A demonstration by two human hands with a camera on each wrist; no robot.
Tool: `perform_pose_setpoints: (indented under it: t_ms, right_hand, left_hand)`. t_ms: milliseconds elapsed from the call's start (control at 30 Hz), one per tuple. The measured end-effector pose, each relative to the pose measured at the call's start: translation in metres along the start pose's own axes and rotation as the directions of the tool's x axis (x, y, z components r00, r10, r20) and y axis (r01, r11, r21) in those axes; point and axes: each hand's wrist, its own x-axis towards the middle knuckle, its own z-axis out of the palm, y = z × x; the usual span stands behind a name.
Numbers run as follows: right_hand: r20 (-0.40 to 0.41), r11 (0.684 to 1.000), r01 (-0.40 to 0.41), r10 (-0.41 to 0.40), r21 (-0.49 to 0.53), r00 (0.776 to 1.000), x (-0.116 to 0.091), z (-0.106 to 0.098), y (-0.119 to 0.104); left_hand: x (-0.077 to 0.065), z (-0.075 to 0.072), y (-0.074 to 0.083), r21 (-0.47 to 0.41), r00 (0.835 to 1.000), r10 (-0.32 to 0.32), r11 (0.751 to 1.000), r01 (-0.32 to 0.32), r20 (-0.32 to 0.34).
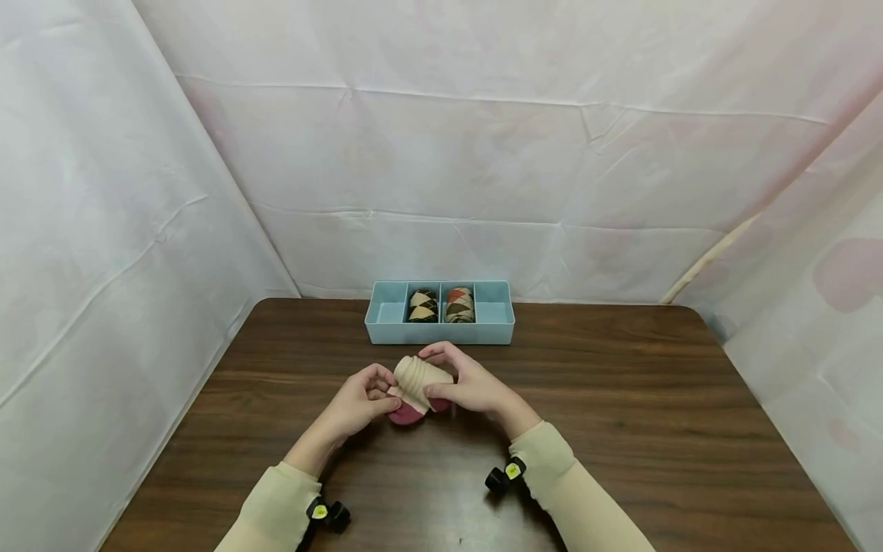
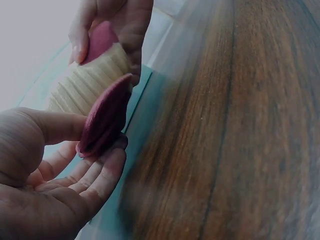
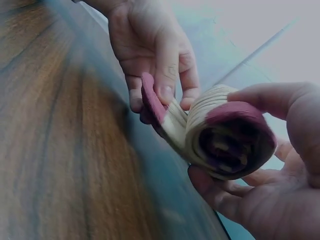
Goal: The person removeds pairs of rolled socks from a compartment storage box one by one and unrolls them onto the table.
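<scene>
A cream and maroon sock roll (image 1: 419, 381) is held between both hands above the table. My left hand (image 1: 360, 400) pinches a loose maroon end (image 2: 106, 117) between thumb and fingers. The right hand (image 1: 477, 385) grips the rolled body (image 3: 200, 120), thumb on one side and fingers on the other. In the right wrist view the spiral end of the roll faces the camera, and a flap runs from it to the left hand (image 3: 150, 45). Ribbed cream fabric shows in the left wrist view.
A light blue divided box (image 1: 441, 334) stands at the table's back edge. Its two middle compartments hold a black and cream patterned roll (image 1: 423, 307) and an orange, brown and cream one (image 1: 459, 307). Pale cloth (image 1: 441, 153) hangs behind the brown wooden table (image 1: 621, 429).
</scene>
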Motion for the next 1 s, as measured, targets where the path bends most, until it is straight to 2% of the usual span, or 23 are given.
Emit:
perform_pose_setpoints:
  t_ms: [233,533,667,800,1000]
  right_hand:
    - [-0.017,0.999,0.019,-0.018,0.037,1.0,0.0015,-0.0048,-0.0011]
    - [-0.002,1.0,-0.023,0.023,-0.014,1.0,0.0003,-0.0034,0.0012]
    - [-0.001,0.993,-0.01,0.01,-0.115,1.0,-0.0008,-0.0034,0.0034]
    - [-0.01,0.973,0.003,-0.006,-0.229,1.0,-0.0014,-0.0046,0.0042]
    - [-0.001,0.961,0.012,-0.013,-0.277,1.0,0.0007,-0.0058,0.0059]
  left_hand:
    - [-0.0016,-0.0012,0.0026,0.014,0.999,0.015,1.0,-0.015,0.032]
    - [-0.0027,-0.0056,-0.0003,0.091,0.998,0.018,0.996,-0.023,0.055]
    - [-0.0035,-0.0063,-0.0022,0.124,0.999,0.009,0.992,-0.016,0.051]
    - [-0.0033,-0.0063,-0.0022,0.131,0.999,0.009,0.991,-0.016,0.052]
    - [-0.0037,-0.0063,0.0008,0.162,0.999,0.022,0.986,-0.029,0.042]
